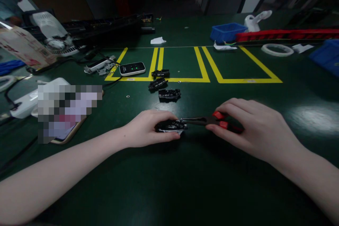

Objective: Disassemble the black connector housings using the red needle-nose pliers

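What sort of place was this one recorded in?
Probably a workshop or small assembly area: a dark green work table marked with yellow tape outlines, red-handled metal pliers in the right hand, and small black shiny parts.

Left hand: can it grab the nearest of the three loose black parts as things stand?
Probably not right away: the left hand has its grip around another black part. The way looks free, though: the loose part lies just beyond, with nothing visible between.
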`<state>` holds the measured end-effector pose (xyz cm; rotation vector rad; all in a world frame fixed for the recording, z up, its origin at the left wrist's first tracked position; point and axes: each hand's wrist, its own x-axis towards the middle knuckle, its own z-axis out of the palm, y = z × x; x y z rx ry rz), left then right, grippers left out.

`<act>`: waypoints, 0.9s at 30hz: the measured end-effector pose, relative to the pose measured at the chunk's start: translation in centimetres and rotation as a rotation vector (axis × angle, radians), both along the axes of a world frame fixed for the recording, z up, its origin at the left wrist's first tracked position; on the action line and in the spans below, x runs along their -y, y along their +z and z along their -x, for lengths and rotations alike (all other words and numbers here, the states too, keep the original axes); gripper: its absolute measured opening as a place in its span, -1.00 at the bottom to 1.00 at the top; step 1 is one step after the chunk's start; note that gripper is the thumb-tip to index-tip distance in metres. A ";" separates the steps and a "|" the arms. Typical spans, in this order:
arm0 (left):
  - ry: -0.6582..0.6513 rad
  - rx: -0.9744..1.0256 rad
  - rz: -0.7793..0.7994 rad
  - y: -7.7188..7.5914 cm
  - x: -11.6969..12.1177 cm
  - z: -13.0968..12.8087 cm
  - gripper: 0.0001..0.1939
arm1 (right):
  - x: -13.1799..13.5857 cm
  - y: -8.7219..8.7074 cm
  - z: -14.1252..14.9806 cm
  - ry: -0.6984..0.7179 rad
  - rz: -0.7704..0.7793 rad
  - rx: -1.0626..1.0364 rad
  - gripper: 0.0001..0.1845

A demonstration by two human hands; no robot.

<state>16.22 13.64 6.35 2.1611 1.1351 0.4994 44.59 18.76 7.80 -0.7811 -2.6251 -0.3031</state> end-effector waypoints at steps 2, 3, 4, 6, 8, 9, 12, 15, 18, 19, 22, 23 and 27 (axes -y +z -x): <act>-0.001 0.006 0.001 0.0 0.0 0.0 -0.68 | 0.0 0.1 0.0 0.007 -0.003 -0.006 -0.58; -0.002 0.009 0.001 0.0 0.0 0.0 -0.68 | 0.0 0.2 -0.1 0.010 -0.003 -0.007 -0.58; -0.004 0.013 -0.001 0.0 0.0 0.0 -0.69 | 0.0 0.2 -0.1 0.012 -0.002 -0.008 -0.58; -0.004 0.019 -0.004 0.0 0.0 -0.1 -0.70 | 0.1 0.2 -0.2 0.017 0.003 -0.005 -0.58; -0.005 0.024 -0.004 0.0 0.0 -0.1 -0.70 | 0.1 0.1 -0.2 0.021 0.007 -0.004 -0.58; -0.004 0.023 -0.004 0.1 0.0 -0.1 -0.71 | 0.2 0.1 -0.2 0.025 0.010 -0.004 -0.58; -0.001 0.015 -0.003 0.1 0.0 -0.1 -0.71 | 0.2 0.0 -0.1 0.032 0.027 -0.006 -0.58; 0.000 0.009 -0.003 0.2 0.0 -0.1 -0.71 | 0.3 0.0 0.0 0.028 0.057 -0.004 -0.56; 0.001 0.014 -0.010 0.2 0.1 -0.1 -0.71 | 0.5 0.0 0.1 0.014 0.084 -0.004 -0.56; 0.003 0.017 -0.010 0.2 0.1 -0.1 -0.71 | 0.5 0.0 0.2 0.005 0.093 -0.002 -0.55; 0.011 0.027 0.013 0.2 0.0 -0.1 -0.71 | 0.5 0.1 0.2 -0.012 0.098 -0.004 -0.54; 0.012 0.030 0.026 0.2 0.0 -0.1 -0.71 | 0.5 0.2 0.2 -0.013 0.095 -0.005 -0.54; 0.012 0.029 0.022 0.3 0.0 -0.1 -0.68 | 0.2 0.3 0.1 -0.023 0.084 -0.005 -0.53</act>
